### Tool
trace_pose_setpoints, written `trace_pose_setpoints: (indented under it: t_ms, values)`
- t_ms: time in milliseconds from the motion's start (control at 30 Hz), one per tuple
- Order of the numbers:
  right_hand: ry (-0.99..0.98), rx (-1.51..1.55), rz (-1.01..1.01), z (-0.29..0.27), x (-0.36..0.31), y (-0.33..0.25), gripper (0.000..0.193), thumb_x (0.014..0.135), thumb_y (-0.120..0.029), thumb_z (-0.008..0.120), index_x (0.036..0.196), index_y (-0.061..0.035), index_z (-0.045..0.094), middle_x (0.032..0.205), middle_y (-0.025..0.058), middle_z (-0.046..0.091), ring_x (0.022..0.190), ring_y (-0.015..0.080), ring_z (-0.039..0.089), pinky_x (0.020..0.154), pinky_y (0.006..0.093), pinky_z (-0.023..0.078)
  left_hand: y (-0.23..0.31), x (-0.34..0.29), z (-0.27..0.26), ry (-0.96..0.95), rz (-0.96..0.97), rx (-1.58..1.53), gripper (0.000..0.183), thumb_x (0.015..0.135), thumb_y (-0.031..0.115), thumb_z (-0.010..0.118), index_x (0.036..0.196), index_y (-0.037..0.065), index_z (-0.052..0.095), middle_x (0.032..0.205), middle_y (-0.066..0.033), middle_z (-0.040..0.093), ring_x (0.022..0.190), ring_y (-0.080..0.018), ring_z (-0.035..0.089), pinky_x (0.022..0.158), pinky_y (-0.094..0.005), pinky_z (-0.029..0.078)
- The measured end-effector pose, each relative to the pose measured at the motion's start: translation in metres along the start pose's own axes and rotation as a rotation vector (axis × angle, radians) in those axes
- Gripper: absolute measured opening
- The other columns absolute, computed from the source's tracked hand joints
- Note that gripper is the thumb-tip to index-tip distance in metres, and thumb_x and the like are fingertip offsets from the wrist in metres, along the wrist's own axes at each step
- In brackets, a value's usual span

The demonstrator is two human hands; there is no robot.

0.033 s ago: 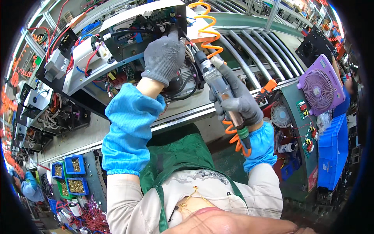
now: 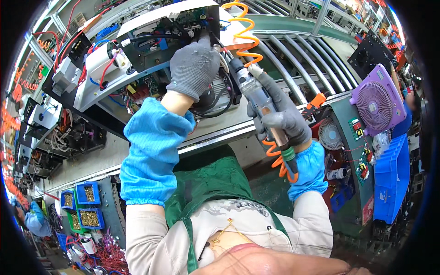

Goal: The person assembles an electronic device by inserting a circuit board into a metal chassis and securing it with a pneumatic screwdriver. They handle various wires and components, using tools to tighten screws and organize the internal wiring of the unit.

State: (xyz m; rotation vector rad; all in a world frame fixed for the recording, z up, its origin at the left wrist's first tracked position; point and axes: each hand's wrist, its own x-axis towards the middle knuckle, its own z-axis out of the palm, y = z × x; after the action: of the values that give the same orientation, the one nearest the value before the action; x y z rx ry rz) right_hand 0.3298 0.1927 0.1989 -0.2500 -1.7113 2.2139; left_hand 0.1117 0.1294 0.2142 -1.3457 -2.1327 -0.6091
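My left hand [image 2: 195,64], in a grey glove and blue sleeve cover, rests flat on an open electrical unit [image 2: 151,50] with a black circuit board, a white frame and red, blue and black wires. My right hand [image 2: 284,119], also gloved, grips a powered screwdriver [image 2: 254,94] held at a slant. Its tip points into the unit just right of my left hand and is hidden behind the glove. An orange coiled hose [image 2: 245,34] runs from above the unit, and another stretch hangs under my right wrist.
Metal conveyor rollers [image 2: 293,59] lie behind the unit. More open units [image 2: 68,133] line the left. A purple fan [image 2: 376,105], a small white fan [image 2: 331,135] and a blue crate [image 2: 392,178] stand at right. Blue bins of small parts [image 2: 87,206] sit lower left.
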Motion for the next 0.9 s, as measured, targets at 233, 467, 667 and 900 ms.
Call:
trace_pose_setpoints:
  t_ms: [233,467,667,900]
  values:
    - [-0.092,-0.079,-0.030,-0.010,0.015,-0.021,0.087,0.060,-0.009,0.063,0.142,-0.0124,0.035,0.102,0.0090,0.056,0.070,0.0127,0.057,0.058,0.0235,0.051,0.002,-0.011,0.004,-0.120,-0.041,-0.074,0.035,0.084,0.027,0.057,0.111,0.007,0.049,0.085,-0.0187,0.064,0.073,-0.0340,0.065,0.064,-0.0428,0.052]
    - [0.038,-0.254,-0.016,0.013,0.016,-0.013,0.092,0.057,-0.005,0.059,0.144,-0.0186,0.031,0.081,0.0060,0.053,0.054,0.0098,0.055,0.050,0.0240,0.050,-0.001,-0.015,0.007,-0.123,0.010,-0.144,0.034,0.082,0.026,0.058,0.109,0.007,0.050,0.086,-0.0195,0.063,0.076,-0.0353,0.063,0.067,-0.0438,0.051]
    - [-0.017,-0.156,0.062,0.029,0.013,-0.014,0.086,0.070,-0.009,0.068,0.145,-0.0128,0.027,0.099,0.0032,0.054,0.082,0.0073,0.052,0.070,0.0232,0.047,-0.016,-0.019,0.007,-0.150,0.061,-0.270,0.038,0.081,0.026,0.058,0.113,0.006,0.050,0.090,-0.0214,0.061,0.082,-0.0359,0.062,0.074,-0.0436,0.050]
    - [-0.051,-0.549,-0.031,0.021,0.024,-0.031,0.085,0.069,-0.013,0.070,0.144,-0.0133,0.030,0.093,0.0015,0.055,0.079,0.0085,0.052,0.071,0.0229,0.045,-0.020,-0.009,0.001,-0.200,0.087,-0.327,0.037,0.081,0.027,0.060,0.111,0.006,0.053,0.087,-0.0200,0.062,0.080,-0.0352,0.061,0.073,-0.0429,0.048]
